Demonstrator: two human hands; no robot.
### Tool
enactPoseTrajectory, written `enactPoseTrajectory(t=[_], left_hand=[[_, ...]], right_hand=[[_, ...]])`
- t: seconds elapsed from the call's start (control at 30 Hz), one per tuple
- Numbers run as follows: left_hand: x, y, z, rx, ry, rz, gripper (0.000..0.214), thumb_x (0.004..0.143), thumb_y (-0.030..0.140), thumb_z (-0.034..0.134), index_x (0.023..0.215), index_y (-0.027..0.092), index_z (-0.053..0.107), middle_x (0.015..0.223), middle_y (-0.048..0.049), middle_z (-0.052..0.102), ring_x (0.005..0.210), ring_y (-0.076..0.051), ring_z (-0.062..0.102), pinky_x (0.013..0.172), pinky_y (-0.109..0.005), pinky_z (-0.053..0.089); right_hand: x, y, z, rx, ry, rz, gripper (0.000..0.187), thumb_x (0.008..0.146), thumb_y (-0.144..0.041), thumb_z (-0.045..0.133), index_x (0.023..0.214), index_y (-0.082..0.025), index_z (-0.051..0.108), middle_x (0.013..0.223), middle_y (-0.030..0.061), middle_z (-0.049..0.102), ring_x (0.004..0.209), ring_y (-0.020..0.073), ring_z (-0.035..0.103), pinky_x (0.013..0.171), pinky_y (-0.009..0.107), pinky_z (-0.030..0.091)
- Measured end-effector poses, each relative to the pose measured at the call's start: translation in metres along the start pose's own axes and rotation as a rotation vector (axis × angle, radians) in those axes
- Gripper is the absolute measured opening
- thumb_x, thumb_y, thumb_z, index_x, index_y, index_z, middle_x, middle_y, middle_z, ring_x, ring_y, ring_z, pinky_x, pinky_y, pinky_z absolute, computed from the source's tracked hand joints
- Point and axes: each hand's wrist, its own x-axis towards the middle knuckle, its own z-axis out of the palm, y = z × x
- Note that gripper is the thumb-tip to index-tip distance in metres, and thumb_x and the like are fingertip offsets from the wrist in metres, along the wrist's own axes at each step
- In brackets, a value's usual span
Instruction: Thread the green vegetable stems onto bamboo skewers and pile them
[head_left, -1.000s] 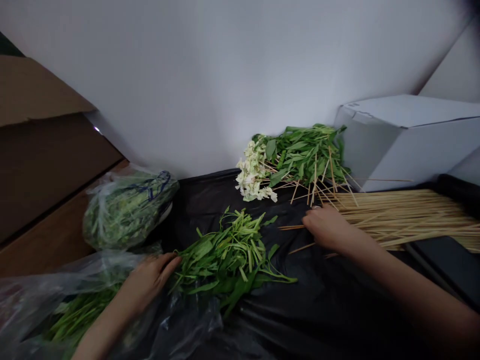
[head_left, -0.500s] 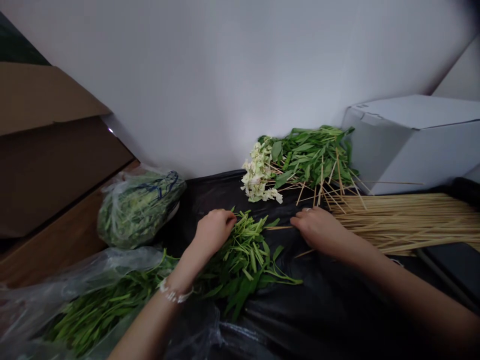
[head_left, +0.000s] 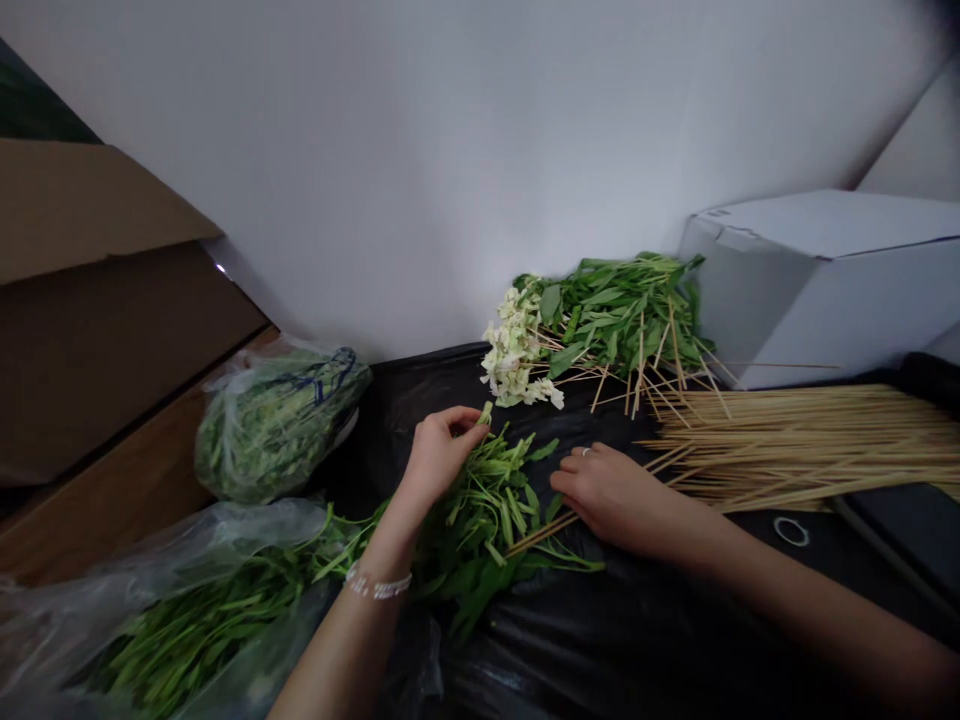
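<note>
Thumb and fingers of my left hand (head_left: pixel 444 450) are pinched on a short pale-green vegetable stem (head_left: pixel 486 413), above a loose pile of leafy greens (head_left: pixel 499 490). My right hand (head_left: pixel 611 498) is closed on thin bamboo skewers (head_left: pixel 541 535). Their tips slant down to the left over the edge of that pile. How many skewers are in the fingers I cannot tell. Behind the hands lie skewered leafy greens (head_left: pixel 611 300), bunched beside skewered pale cabbage-like pieces (head_left: pixel 514 350).
A heap of bare skewers (head_left: pixel 817 445) lies at the right, before a white box (head_left: pixel 840 290). On the left are a tied bag of greens (head_left: pixel 274 425), an open plastic bag with long greens (head_left: pixel 214 620) and a cardboard box (head_left: pixel 97 330). Black plastic sheeting (head_left: pixel 600 640) covers the surface.
My left hand has risen slightly, with a stem now showing in its pinch. My right hand has shifted left and down, its skewers now slanting toward the greens.
</note>
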Motion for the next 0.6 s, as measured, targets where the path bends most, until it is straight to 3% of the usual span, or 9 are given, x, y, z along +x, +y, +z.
enactPoseTrajectory(t=[0.07,0.17,0.3,0.43,0.6], left_hand=[[-0.013,0.014,-0.015,-0.362,0.048,0.034,0.031,0.076,0.038,0.073,0.097,0.016,0.076,0.091,-0.0073,0.077,0.081,-0.020,0.068,0.075,-0.029,0.050],[-0.036,0.036,-0.030,-0.827,-0.023,0.010,0.031,0.075,0.038,0.076,0.101,0.021,0.076,0.092,-0.0045,0.077,0.085,-0.017,0.069,0.081,-0.027,0.051],[-0.057,0.043,-0.020,-1.255,-0.214,-0.115,0.028,0.074,0.036,0.079,0.099,0.023,0.076,0.089,-0.0026,0.077,0.080,-0.015,0.071,0.075,-0.024,0.054],[-0.066,0.030,0.015,-1.369,-0.354,-0.234,0.026,0.075,0.032,0.079,0.098,0.020,0.076,0.087,-0.0042,0.077,0.077,-0.014,0.071,0.071,-0.021,0.054],[-0.075,0.024,0.047,-1.293,-0.482,-0.266,0.027,0.079,0.032,0.076,0.100,0.015,0.075,0.090,-0.0097,0.077,0.080,-0.017,0.072,0.078,-0.025,0.054]], right_hand=[[0.001,0.003,-0.007,0.059,0.032,0.001,0.013,0.090,-0.017,0.054,0.084,-0.018,0.065,0.083,0.0059,0.068,0.080,0.0195,0.062,0.073,0.032,0.039],[0.000,0.009,-0.020,0.196,0.138,-0.003,0.020,0.094,-0.019,0.049,0.084,-0.018,0.066,0.084,0.0060,0.067,0.084,0.0182,0.060,0.076,0.031,0.041],[-0.003,0.019,-0.034,0.431,0.352,0.021,0.022,0.095,-0.021,0.047,0.091,-0.019,0.068,0.090,0.0058,0.069,0.086,0.0166,0.061,0.080,0.030,0.046],[-0.004,0.018,-0.037,0.647,0.448,0.151,0.021,0.094,-0.026,0.050,0.099,-0.020,0.069,0.099,0.0049,0.071,0.091,0.0157,0.064,0.084,0.031,0.048],[0.002,0.000,-0.025,0.925,0.306,0.125,0.024,0.095,-0.030,0.048,0.101,-0.019,0.069,0.100,0.0054,0.070,0.093,0.0156,0.063,0.084,0.032,0.049]])
